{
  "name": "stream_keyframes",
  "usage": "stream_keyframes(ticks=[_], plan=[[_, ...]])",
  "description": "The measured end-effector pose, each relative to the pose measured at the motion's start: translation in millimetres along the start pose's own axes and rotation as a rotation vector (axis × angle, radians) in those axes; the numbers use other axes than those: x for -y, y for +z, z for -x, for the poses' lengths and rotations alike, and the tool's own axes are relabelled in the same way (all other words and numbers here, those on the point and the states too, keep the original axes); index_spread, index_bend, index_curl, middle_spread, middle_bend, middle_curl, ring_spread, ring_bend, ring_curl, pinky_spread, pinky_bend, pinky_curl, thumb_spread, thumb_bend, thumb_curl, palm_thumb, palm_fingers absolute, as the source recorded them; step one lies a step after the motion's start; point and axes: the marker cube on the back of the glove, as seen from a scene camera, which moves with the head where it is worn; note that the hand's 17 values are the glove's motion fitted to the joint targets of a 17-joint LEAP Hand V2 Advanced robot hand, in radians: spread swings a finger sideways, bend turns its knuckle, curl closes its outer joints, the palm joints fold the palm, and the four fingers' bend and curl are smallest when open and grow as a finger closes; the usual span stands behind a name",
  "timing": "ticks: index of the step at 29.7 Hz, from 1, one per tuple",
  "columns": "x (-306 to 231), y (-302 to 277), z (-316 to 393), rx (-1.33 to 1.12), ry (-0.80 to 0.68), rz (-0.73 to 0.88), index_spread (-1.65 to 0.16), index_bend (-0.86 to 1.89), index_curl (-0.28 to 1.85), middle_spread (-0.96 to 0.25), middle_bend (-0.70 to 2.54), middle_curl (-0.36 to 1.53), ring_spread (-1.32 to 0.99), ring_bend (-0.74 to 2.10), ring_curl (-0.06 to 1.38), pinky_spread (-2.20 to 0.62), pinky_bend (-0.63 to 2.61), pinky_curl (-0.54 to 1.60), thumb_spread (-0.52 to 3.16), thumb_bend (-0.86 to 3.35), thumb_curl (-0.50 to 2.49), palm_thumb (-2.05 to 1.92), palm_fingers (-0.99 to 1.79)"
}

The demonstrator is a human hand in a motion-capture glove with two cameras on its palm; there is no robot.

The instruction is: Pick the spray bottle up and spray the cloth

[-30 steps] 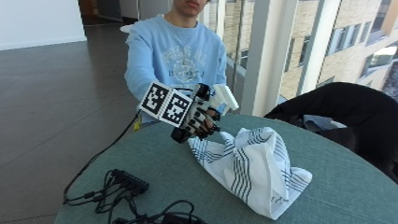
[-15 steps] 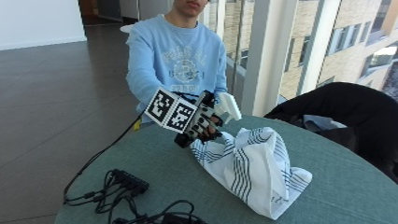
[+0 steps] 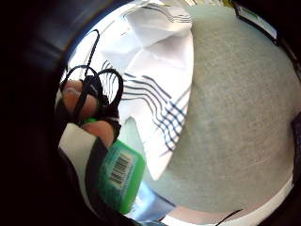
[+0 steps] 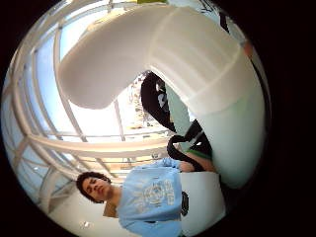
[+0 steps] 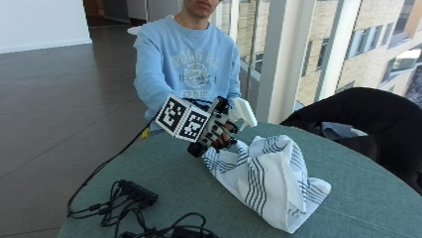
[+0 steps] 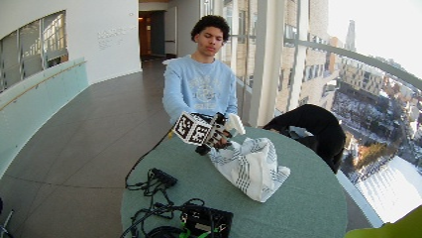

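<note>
Legible text: none.
- Spray bottle [image 3: 120, 176]: green label bearing a barcode; digits unreadable.
- Sweatshirt [image 5: 191, 62]: pale chest print, lettering too blurred to read.
- Wall [image 6: 112, 34]: faint lettering in wide outside view, illegible.

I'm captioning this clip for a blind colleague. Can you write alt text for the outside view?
A person's gloved right hand holds a spray bottle above a round green table, its white head beside a heaped white cloth with dark stripes. Black cables lie on the table's near side.
</note>
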Motion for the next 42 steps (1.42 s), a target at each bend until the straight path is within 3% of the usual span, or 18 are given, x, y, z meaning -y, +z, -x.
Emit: stream_keyframes(ticks=[42], plan=[[2.0,9.1,15.7,-0.03,-0.021,0.03,-0.2,0.13,0.36,-0.05,0.25,0.47,-0.04,0.7,0.42,0.05,0.36,0.37,0.63,-0.03,0.71,0.91,1.18]])
